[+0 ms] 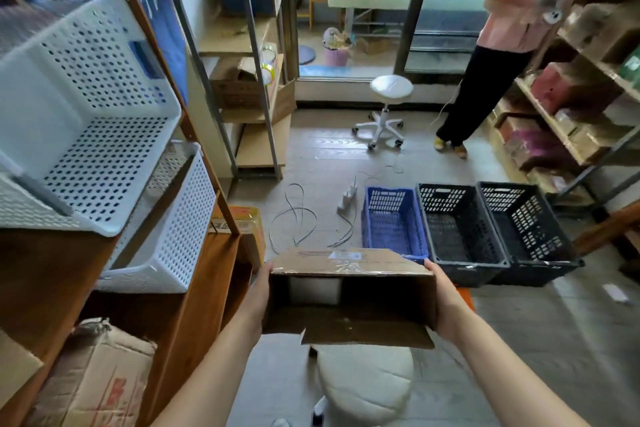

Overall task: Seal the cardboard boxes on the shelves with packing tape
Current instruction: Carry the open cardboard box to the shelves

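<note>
Ahead, blue crate point(394, 222), black crates point(460, 232), floor cables point(294, 215)

A small stockroom or packing room — wooden shelves point(568, 135) at the right of the frame hold stacked packaged goods, metal racking point(242, 45) at upper centre carries cardboard boxes and tape rolls point(268, 68), white perforated baskets point(86, 107) fill the left, and plastic crates point(460, 236) sit on the floor.

Brown cardboard box point(349, 288); blue crate point(393, 222); black crates point(460, 236).
</note>
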Demonstrator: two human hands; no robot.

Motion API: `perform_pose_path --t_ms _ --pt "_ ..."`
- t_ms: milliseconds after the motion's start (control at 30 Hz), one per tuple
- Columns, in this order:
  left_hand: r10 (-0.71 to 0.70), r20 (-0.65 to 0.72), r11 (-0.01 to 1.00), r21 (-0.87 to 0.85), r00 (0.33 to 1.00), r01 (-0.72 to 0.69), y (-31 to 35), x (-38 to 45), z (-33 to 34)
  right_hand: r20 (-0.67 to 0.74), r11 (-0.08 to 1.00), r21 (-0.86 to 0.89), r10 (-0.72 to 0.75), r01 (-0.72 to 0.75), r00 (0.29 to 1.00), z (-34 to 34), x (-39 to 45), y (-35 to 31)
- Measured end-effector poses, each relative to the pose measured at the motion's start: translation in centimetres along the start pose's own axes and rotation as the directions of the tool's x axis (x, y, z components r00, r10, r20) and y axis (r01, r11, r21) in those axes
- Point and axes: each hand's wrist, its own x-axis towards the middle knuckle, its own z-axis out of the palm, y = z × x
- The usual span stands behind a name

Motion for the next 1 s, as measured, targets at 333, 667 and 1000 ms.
perform_pose_path --t_ms 333,667,1000 --pt "0.113 0.005 0.993 0.036 0.994 -0.113 10.2 -0.5 -3.7 -0.003 0.988 -0.004 -0.154 0.154 0.988 8.7 -1.0 -5.7" --pt "0.128 0.098 0.992 -0.032 0.987 -0.126 16.2 2.5 -3.0 -0.023 0.971 -0.03 -0.237 0.236 0.971 11.8 -0.8 -11.0" --pt "0.157 0.139 0.987 -0.053 0.978 -0.151 23.7 10.7 2.2 0.01 0.973 0.018 -0.231 0.231 0.973 14.4 7.6 -19.1"
